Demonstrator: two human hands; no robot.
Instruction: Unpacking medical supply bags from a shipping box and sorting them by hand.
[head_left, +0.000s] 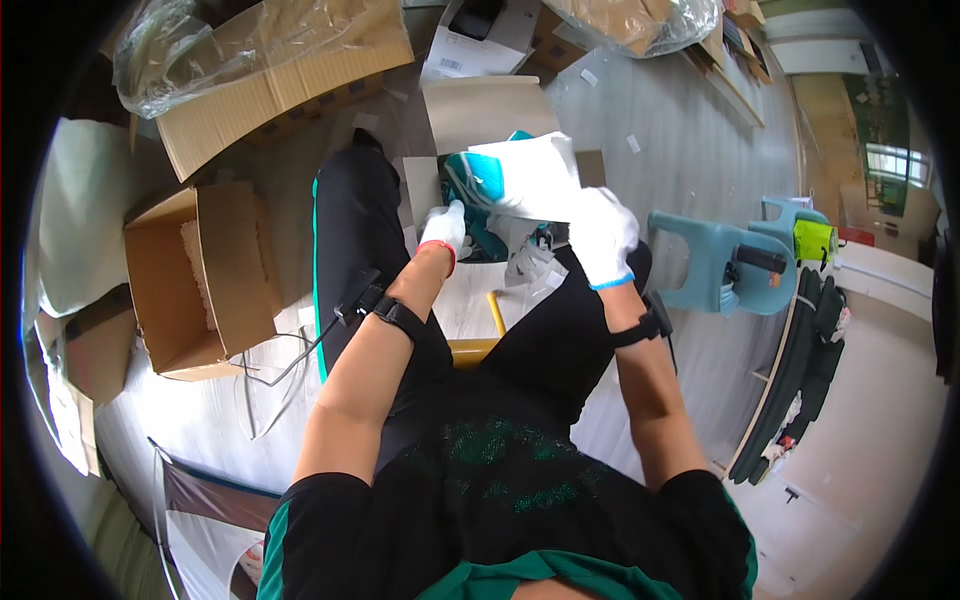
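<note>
My right hand (603, 240), in a white glove with a blue cuff, closes on the right end of a white and teal piece that looks like a shoe (535, 178). The piece is held tilted above an open cardboard box (485, 112) between my knees. My left hand (443, 230), in a white glove with a red cuff, is at the box's left side, fingers curled and partly hidden next to dark teal material (485, 238). What those fingers hold I cannot make out. Crumpled grey-white material (530, 262) lies at the box's near right.
An empty brown carton (195, 285) stands at my left. A large carton with clear plastic wrap (285, 75) lies far left. A blue plastic stool (725, 262) is at my right. Paper scraps (633, 144) lie on the floor. A yellow bar (473, 351) shows between my legs.
</note>
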